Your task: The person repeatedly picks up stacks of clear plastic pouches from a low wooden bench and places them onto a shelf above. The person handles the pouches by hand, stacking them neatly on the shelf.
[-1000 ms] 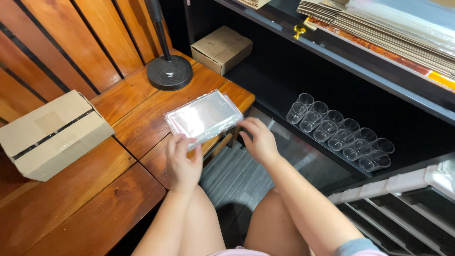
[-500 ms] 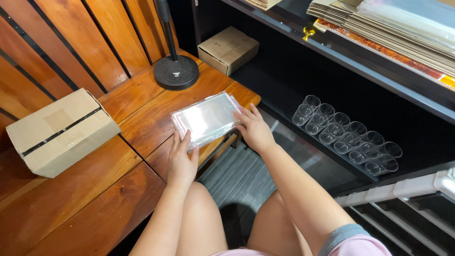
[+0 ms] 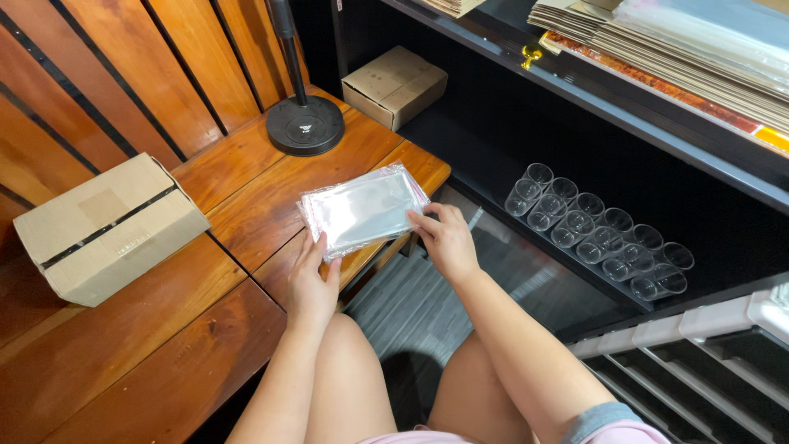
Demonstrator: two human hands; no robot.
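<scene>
A flat stack of clear plastic bags (image 3: 362,207) lies on the front corner of a wooden table (image 3: 205,329). My left hand (image 3: 312,279) grips the stack's near left corner, thumb on top. My right hand (image 3: 446,238) holds the stack's right edge with the fingertips. Both forearms reach up from my lap over my bare knees.
A taped cardboard box (image 3: 107,226) sits on the table at left. A black round stand base (image 3: 305,125) and a smaller cardboard box (image 3: 394,85) stand at the back. Rows of clear plastic cups (image 3: 600,234) fill a dark shelf at right, with flat cardboard stacks (image 3: 682,49) above.
The stack has stayed on the table corner between both hands. My right hand has shifted slightly along its right edge; the view has drifted a little.
</scene>
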